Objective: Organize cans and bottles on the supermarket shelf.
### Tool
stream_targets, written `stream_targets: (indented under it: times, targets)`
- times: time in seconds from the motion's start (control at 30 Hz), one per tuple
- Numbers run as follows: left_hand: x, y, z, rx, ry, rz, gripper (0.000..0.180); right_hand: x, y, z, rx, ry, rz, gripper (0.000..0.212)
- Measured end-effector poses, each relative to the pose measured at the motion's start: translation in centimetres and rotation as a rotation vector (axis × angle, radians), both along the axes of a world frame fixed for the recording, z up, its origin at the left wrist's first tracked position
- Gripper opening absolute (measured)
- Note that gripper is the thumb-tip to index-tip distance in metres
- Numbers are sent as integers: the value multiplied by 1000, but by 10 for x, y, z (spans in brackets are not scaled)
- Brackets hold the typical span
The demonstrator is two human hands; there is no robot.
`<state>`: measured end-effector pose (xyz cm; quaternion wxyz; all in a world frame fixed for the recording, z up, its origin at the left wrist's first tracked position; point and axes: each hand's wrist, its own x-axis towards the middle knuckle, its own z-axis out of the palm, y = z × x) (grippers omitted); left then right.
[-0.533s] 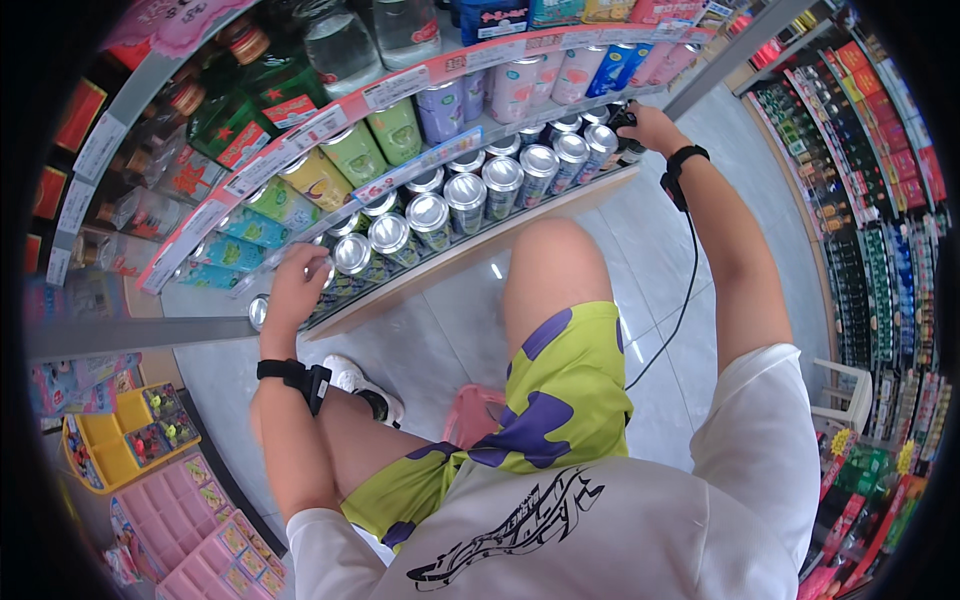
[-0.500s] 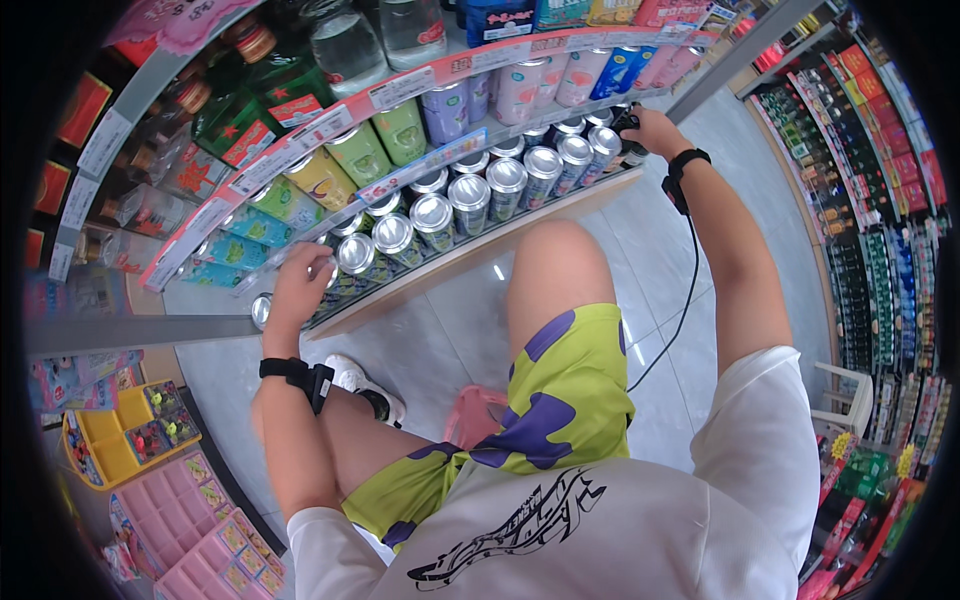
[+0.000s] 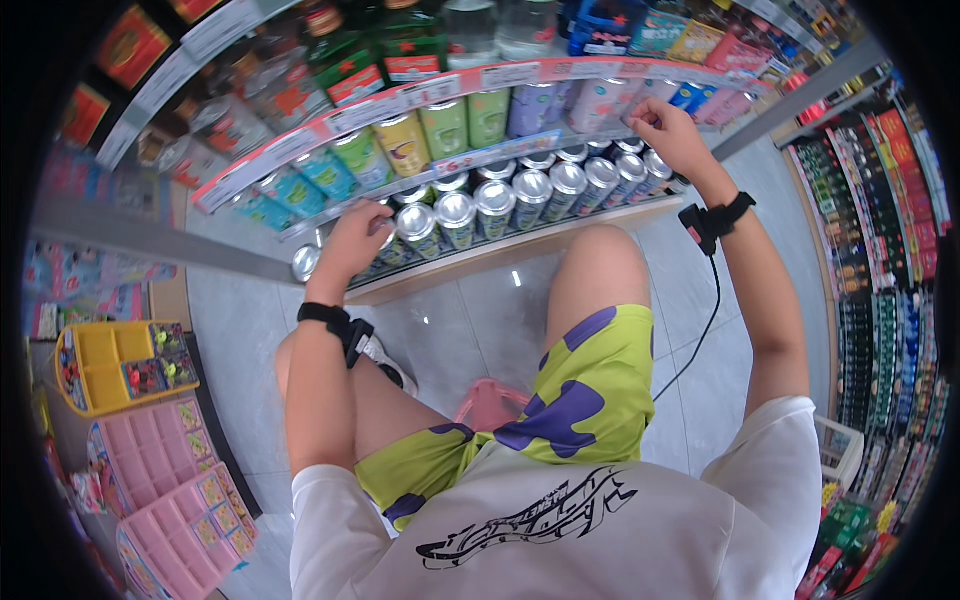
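A row of silver-topped drink cans (image 3: 494, 195) stands on the bottom shelf in front of me. My left hand (image 3: 358, 240) is at the left part of this row, its fingers bent over the can tops. The fingertips are partly hidden, so what they hold, if anything, cannot be made out. A lone can (image 3: 306, 262) stands just left of that hand. My right hand (image 3: 668, 138) is raised above the row's right end, fingers curled in and nothing visible in them. Behind it are pink cans (image 3: 600, 105) on the shelf above.
Green cans (image 3: 444, 130) and a yellow can (image 3: 402, 143) share the middle shelf, with green bottles (image 3: 412, 45) higher up. Grey posts (image 3: 170, 245) flank the shelving. A pink stool (image 3: 490, 402) is beneath me. Yellow (image 3: 100, 362) and pink trays (image 3: 150, 450) lie at left; stocked shelves (image 3: 870, 220) stand at right.
My right hand has come away from a dark item at the bottom row's right end and risen before the pink cans. My left hand stays near the row's left part. The view has shifted.
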<state>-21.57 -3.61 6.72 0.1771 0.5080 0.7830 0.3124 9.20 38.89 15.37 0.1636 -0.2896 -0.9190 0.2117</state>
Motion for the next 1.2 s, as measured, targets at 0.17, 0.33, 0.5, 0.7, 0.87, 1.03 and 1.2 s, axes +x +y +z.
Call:
stream_targets:
  times: [0.17, 0.33, 0.5, 0.7, 0.87, 1.03, 1.2]
  targets:
    - [-1, -8, 5, 81, -74, 24, 26, -47, -89, 44, -167, 94, 252, 19]
    - [-1, -21, 9, 168, 3, 48, 25, -80, -139, 92, -527, 203, 346, 20]
    - [1, -37, 24, 205, -7, 62, 25, -120, -163, 136, -126, 443, 347, 28]
    - [2, -46, 21, 255, 15, 54, 25, -156, -196, 130, 228, 528, 356, 47]
    - [5, -50, 30, 247, -21, 41, 27, -176, -209, 126, 132, 593, 283, 62]
    - [0, -58, 23, 286, -16, 70, 26, -189, -202, 125, 239, 504, 241, 67]
    - [2, -56, 27, 281, -7, 59, 26, -190, -197, 130, 283, 463, 221, 58]
